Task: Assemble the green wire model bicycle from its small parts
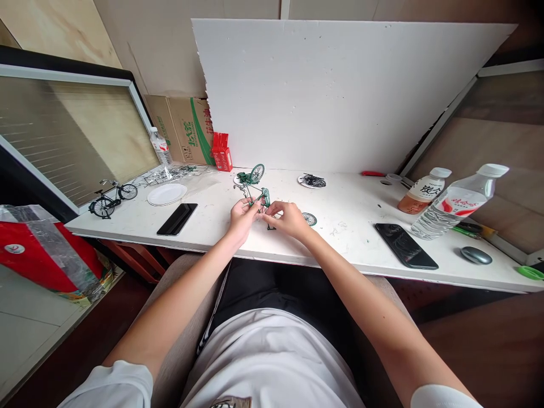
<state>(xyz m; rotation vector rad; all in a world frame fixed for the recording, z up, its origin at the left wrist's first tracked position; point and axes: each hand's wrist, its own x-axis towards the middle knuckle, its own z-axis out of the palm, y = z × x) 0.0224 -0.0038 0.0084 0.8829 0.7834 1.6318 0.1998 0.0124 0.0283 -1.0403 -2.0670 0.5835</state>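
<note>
A small green model bicycle (265, 195) is held between my two hands above the table's front half, its one fitted wheel (257, 173) pointing away from me. My left hand (243, 218) grips the frame from the left with closed fingers. From the right, my right hand (289, 219) pinches the bicycle's near end; the exact part between the fingertips is hidden. A loose spoked green wheel (310, 219) lies just beyond my right hand. Behind the bicycle, a small plate (236, 181) carries green parts.
At left stand a black model bicycle (113, 199), a white plate (167, 194) and a phone (177, 219). Black parts (313, 181) lie on a plate behind. At right are another phone (406, 245), a mouse (476, 255), a tea bottle (420, 192) and a water bottle (461, 201).
</note>
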